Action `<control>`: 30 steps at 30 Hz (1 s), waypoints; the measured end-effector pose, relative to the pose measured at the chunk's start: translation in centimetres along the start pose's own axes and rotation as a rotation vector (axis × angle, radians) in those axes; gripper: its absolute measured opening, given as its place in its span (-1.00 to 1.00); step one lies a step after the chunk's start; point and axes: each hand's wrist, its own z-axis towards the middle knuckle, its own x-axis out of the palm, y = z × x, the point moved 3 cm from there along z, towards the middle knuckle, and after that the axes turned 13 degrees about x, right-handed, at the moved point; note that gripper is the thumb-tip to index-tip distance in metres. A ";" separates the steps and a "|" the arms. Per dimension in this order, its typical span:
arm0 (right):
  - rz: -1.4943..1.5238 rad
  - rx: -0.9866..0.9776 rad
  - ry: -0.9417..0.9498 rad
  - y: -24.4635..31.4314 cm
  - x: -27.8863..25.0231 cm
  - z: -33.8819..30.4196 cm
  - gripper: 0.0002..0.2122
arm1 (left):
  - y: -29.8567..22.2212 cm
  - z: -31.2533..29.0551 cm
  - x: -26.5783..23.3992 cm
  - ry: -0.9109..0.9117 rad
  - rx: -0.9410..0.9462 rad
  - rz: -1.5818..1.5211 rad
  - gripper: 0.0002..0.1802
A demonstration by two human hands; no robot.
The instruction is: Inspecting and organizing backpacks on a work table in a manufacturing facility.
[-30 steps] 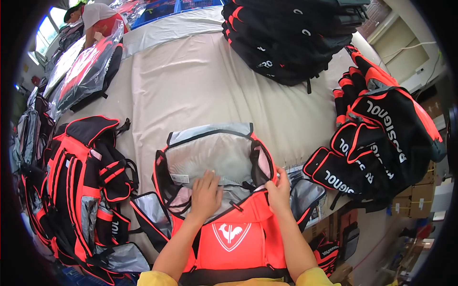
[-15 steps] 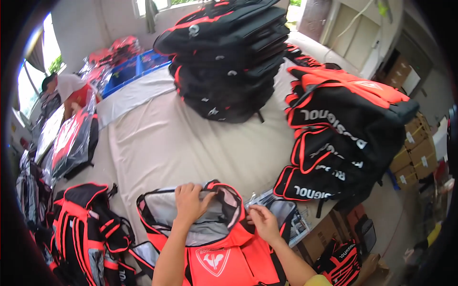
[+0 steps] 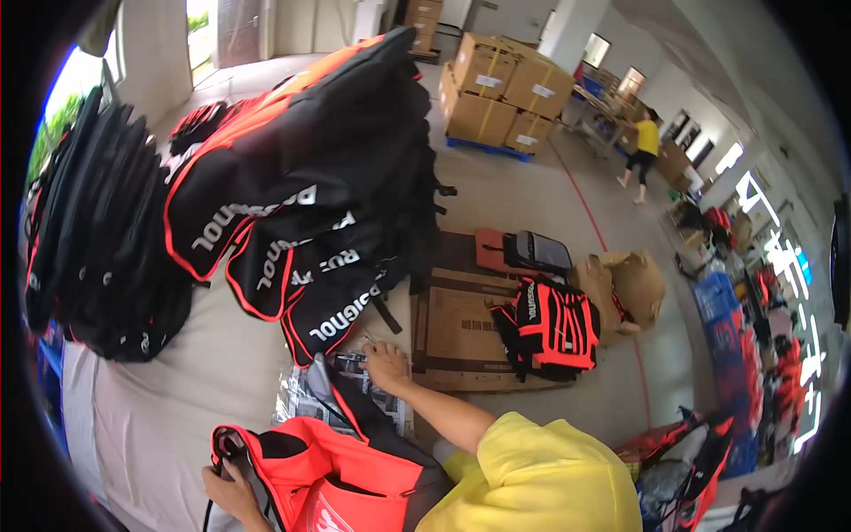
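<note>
Since half a second ago the view has swung right, and the right hand (image 3: pixel 386 362) left the orange backpack (image 3: pixel 341 465) on the table (image 3: pixel 177 390) to grasp clear plastic bags (image 3: pixel 306 403) beside it. Left hand (image 3: pixel 232 490) grips its rim; soft, light, best held by the rim.

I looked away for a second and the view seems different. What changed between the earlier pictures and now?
The head swung right, bringing the floor and cardboard boxes into view. The right hand left the open orange backpack and reached out to the clear plastic bags by the pile of folded packs. The left hand moved to the backpack's left edge and grips it. The backpack stays on the table.
</note>
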 end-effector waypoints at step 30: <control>0.658 -0.833 0.851 24.3 -12.3 -20.8 -0.66 | -8.2 -8.1 -5.3 0.116 -0.131 -1.027 -0.57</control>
